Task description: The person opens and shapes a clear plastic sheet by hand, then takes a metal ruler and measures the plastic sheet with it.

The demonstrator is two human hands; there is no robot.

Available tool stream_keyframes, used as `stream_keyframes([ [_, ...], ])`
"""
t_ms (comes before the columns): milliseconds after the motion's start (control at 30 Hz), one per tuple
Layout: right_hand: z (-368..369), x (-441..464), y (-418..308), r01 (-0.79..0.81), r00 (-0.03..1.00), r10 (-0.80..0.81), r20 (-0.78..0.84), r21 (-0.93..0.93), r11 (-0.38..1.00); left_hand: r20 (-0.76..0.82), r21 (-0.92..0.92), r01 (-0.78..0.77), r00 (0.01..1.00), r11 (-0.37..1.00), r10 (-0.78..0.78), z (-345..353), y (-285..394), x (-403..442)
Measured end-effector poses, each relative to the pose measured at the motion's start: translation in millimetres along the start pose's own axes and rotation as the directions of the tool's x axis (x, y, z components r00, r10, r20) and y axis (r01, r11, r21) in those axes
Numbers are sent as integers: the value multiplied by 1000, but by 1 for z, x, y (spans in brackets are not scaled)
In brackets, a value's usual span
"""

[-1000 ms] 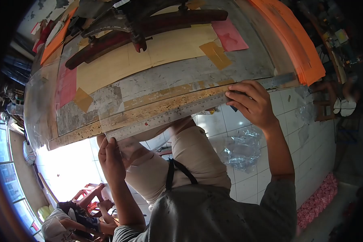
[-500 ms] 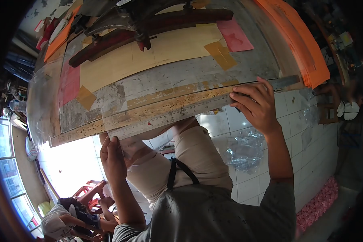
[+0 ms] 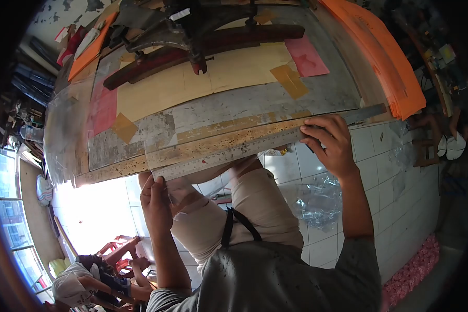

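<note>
A long metal ruler [image 3: 229,153] lies along the near wooden edge of the work table [image 3: 135,165]. My left hand [image 3: 156,202] pinches its left end together with a clear plastic sheet [image 3: 161,148], thumb on top. Near the ruler's right end, my right hand [image 3: 328,143] is closed on it, fingertips on its upper face. A small dark item under the right fingers is too hidden to make out. Past the ruler, yellow paper [image 3: 192,88] is taped to the grey table top, with pink paper [image 3: 306,56] at its right.
A dark red curved metal bar [image 3: 218,41] on a black frame spans the table's far part. Orange sheets [image 3: 400,93] are stacked at the right. Crumpled clear plastic [image 3: 320,200] lies on the tiled floor. Another person [image 3: 78,283] sits at the lower left; another's feet show at right.
The view has shifted slightly, so the table appears a little further right and lower. Both hands keep hold of the ruler; the right fingers are bent closer together over it.
</note>
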State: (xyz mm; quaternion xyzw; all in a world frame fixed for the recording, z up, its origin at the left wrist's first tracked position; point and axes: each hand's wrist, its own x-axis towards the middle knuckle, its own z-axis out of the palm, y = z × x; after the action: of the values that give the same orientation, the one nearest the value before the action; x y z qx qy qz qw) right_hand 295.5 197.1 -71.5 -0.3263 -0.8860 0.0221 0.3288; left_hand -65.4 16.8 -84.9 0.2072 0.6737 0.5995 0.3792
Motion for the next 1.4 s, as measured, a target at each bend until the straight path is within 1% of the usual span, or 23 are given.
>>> stream_keyframes([
  [33,0,-1,-1,-2,1000,2,-8,8,1000,-7,-16,-17,1000,1000,16,5,3,-2],
  [67,1,-2,-1,-2,1000,2,-16,16,1000,44,-13,-27,999,1000,28,4,6,-4],
  [167,2,-1,-2,-23,999,24,-25,45,999,94,-19,-31,995,999,33,-3,1,-1],
  [200,2,-2,-3,-35,999,36,-20,56,998,95,-32,-13,995,999,16,-3,2,-2],
  [300,1,-1,-4,-21,1000,22,-18,61,998,70,17,-10,997,1000,9,-4,2,-2],
  [400,-3,3,-5,1,1000,-2,10,46,999,112,-52,-47,992,998,53,-3,0,-1],
  [500,-4,4,-2,22,999,-23,45,34,999,80,-65,10,997,998,-5,5,15,-9],
  [600,-9,10,-1,-37,993,25,111,102,994,174,-116,-23,984,993,43,-8,-2,0],
  [633,-10,14,-2,-35,991,20,135,112,993,176,-101,-28,983,995,45,-11,-2,0],
  [700,-17,18,-5,-37,982,13,186,126,991,172,-164,-46,982,985,75,-14,-14,5],
  [800,-20,16,-9,-96,972,57,226,166,981,263,-190,55,965,980,-3,-13,-1,-4],
  [900,-29,8,-12,-169,965,130,225,162,972,293,-206,-25,952,978,86,-15,-9,-4],
  [933,-35,4,-15,-191,964,155,215,158,969,305,-250,-15,948,968,93,-16,-8,-5],
  [1000,-49,-8,-21,-245,957,214,198,148,958,269,-321,-48,953,946,140,-16,-3,-11],
  [1033,-53,-13,-23,-241,962,217,165,147,959,255,-356,-69,952,932,168,-13,3,-12],
  [1100,-65,-26,-28,-244,968,231,101,140,960,74,-494,-224,952,840,297,-4,24,-20],
  [1133,-67,-35,-28,-274,961,270,52,110,955,-24,-546,-298,940,783,342,0,29,-22],
  [1200,-68,-50,-32,-326,944,329,3,128,936,-144,-669,-319,942,671,304,7,27,-22],
  [1233,-68,-53,-35,-346,935,353,-30,142,927,-174,-743,-290,954,603,245,17,29,-27],
  [1267,-69,-56,-39,-323,942,333,-47,151,934,-109,-738,-217,973,639,204,24,22,-31],
  [1333,-70,-64,-42,-296,955,297,14,136,945,16,-703,-59,995,708,99,32,-5,-45],
  [1400,-69,-67,-48,-283,958,270,100,159,946,131,-724,42,988,689,77,43,-24,-66],
])
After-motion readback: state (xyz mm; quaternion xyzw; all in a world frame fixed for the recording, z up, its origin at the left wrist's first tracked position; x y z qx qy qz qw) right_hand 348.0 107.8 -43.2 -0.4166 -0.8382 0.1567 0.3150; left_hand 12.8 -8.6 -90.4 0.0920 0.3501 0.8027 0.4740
